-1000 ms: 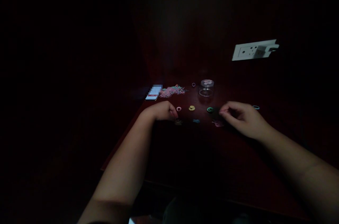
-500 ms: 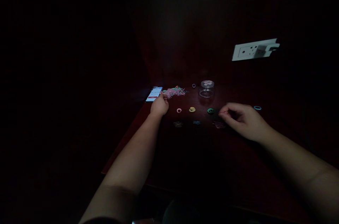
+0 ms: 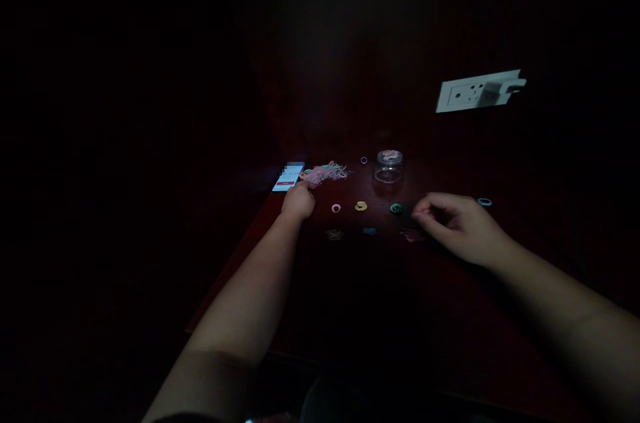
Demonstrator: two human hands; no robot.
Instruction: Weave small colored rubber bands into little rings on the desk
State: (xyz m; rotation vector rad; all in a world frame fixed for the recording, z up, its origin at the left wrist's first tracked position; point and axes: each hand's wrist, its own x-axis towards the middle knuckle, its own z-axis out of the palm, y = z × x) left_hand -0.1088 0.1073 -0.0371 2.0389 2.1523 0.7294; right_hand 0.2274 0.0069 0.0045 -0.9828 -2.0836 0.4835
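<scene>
A tangled pile of small hair ties (image 3: 324, 174), mostly pink with some green and orange, lies at the back left of the dark table. My left hand (image 3: 299, 201) touches its near edge with the fingers bunched; whatever they hold is too small to make out. Over the right side my right hand (image 3: 457, 226) makes a pinch, and its fingertips hide any small thing between them. Close to those fingertips lie green hair ties (image 3: 397, 208) and a dim pinkish cluster (image 3: 412, 234). Yellow ties (image 3: 361, 206), a pink tie (image 3: 336, 208), a blue cluster (image 3: 369, 231) and a pale cluster (image 3: 334, 234) are further left.
A clear lidded jar (image 3: 388, 167) stands at the back, with a small pale ring (image 3: 364, 160) beside it. A lit phone (image 3: 289, 177) lies left of the pile. Beyond my right hand is a light-blue ring (image 3: 485, 202). A wall socket (image 3: 477, 91) holds a plug.
My left hand has drawn slightly down and left at the near edge of the pile. My right hand keeps its pinch in nearly the same place. The whole view has shifted a little.
</scene>
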